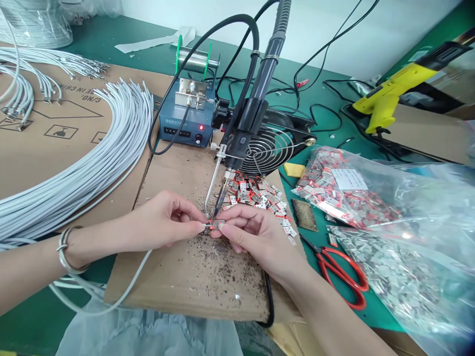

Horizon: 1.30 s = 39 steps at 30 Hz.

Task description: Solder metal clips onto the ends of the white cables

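Note:
My left hand (159,222) pinches the end of a white cable (137,274), whose length hangs below the wrist in a loop. Between the thumb and fingers of my right hand (260,232) is a small metal USB connector (215,225) with an orange-red insert. Cable end and connector meet between my fingertips, right under the tip of a mounted soldering iron (222,195). A thin bent solder feed tube (213,185) comes down beside the iron. Whether the tip touches the connector is too small to tell. A pile of similar USB connectors (260,193) lies just behind my right hand.
A blue solder feeder box (185,126) carries a solder spool (193,60). Beside it stands a fan (267,151). White cables (122,128) lie bundled at left. Red-handled scissors (343,277), bags of connectors (345,185) and a yellow heat gun (393,89) are at right. Solder crumbs litter the cardboard (166,291).

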Tool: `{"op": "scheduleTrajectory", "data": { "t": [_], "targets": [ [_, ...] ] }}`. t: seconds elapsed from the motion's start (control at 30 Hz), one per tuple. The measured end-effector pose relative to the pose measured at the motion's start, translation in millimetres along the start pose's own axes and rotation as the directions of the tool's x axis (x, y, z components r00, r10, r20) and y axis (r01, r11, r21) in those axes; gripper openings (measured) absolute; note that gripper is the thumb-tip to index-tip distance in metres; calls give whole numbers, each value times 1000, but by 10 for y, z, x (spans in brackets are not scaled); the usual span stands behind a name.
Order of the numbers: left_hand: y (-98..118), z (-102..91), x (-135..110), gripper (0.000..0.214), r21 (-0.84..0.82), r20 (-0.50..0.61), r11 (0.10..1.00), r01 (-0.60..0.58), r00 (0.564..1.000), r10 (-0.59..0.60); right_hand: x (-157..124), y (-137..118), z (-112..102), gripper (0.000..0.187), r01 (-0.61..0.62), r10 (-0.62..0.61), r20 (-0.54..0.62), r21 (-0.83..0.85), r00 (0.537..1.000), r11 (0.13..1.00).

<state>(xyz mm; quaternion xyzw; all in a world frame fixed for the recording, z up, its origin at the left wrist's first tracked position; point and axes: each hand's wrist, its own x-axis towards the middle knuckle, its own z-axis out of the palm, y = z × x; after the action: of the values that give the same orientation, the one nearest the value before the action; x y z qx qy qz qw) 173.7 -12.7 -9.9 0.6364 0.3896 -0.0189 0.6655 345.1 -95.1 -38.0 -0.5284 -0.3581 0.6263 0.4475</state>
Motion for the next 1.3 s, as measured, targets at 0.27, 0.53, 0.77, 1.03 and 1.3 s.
{"op": "scheduleTrajectory", "data": {
  "t": [0.27,0.53,0.77,1.03,1.3],
  "targets": [
    [-11,10,-10,14,16,-23,1000,-1,1000,1,2,8,24,21,-5,3,-22,-63,1000,998],
    [-31,23,9,14,48,-34,999,2,999,0,18,40,100,14,66,-100,-122,-256,988,964],
    [-11,20,1,16,35,-20,999,13,1000,-13,0,2,29,15,22,-26,-25,-136,999,990],
    [-28,0,9,15,-1,-9,1000,11,1000,-11,-8,-17,4,21,-4,4,-13,-24,1000,1000],
    [-53,-13,25,15,-46,23,999,20,1000,-19,-13,-1,-12,23,4,-4,14,-5,1000,1000]
  ]
}}
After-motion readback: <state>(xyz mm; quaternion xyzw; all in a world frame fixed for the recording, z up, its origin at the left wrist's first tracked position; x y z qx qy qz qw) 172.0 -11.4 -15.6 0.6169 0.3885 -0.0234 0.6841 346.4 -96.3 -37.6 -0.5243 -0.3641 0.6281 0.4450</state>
